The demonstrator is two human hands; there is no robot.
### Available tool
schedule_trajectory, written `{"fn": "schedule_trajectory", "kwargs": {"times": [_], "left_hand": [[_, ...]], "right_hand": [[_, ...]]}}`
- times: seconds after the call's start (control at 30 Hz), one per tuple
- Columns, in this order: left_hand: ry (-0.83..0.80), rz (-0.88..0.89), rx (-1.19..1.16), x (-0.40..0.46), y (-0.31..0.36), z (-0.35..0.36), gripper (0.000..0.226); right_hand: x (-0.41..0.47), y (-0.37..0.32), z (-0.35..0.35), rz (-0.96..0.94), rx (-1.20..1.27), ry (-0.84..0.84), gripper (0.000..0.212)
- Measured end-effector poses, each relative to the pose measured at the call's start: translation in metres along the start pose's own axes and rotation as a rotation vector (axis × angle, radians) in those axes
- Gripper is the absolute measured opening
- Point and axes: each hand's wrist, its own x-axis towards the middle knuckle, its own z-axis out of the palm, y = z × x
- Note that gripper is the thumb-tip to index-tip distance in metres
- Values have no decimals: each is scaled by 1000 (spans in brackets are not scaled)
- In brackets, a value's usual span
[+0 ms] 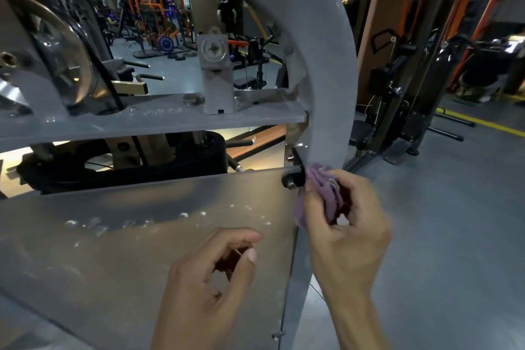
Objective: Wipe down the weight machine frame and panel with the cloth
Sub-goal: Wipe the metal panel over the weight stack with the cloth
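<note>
Head view: right hand [345, 224] grips a bunched purple cloth [322, 193], fingers [366, 193] curled round it, wad pinched against the thumb. The cloth is pushed into the corner where the grey curved frame upright [332, 71] meets the top right edge of the clear panel [113, 236], just beside the black mounting bracket [295, 173]. Bunching it small likely lets it get into that tight joint around the bracket bolts.

Left hand [210, 284] sits in front of the panel's lower middle, fingers loosely curled, thumb [241, 236] out toward the index tip. It holds nothing I can see; whether it touches the panel, cannot tell. Probably hovering to steady or just idle.

The panel shows white specks and smears across its upper part, so wiping there looks not yet done. Grey crossbar [142, 119] above the panel carries a bolted block [216, 77]; a pulley wheel [59, 57] sits left. Other gym machines stand on the floor [454, 236] behind.
</note>
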Motion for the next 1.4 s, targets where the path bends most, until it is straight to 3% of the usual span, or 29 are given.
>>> {"fn": "schedule_trajectory", "kwargs": {"times": [0.23,0.57,0.93,1.13,1.2,1.33,1.4], "left_hand": [[8,4,-20,3,-3,2,20],[5,7,-28,4,-5,5,20],[-20,25,-51,3,-2,10,17],[1,9,-41,-2,-4,3,17],[13,0,-31,-4,-6,1,17],[29,-24,-24,-9,-9,-4,18],[39,-34,-21,-10,-10,-8,18]], "right_hand": [[-5,4,-4,69,47,-45,32],[10,-11,-2,-204,-66,-264,26],[3,-2,-1,-189,-58,-220,36],[-13,11,-15,-67,26,-89,18],[-22,12,-13,-44,28,-68,24],[-33,16,-1,-118,-82,-115,18],[-37,19,7,-156,-134,-122,27]]}}
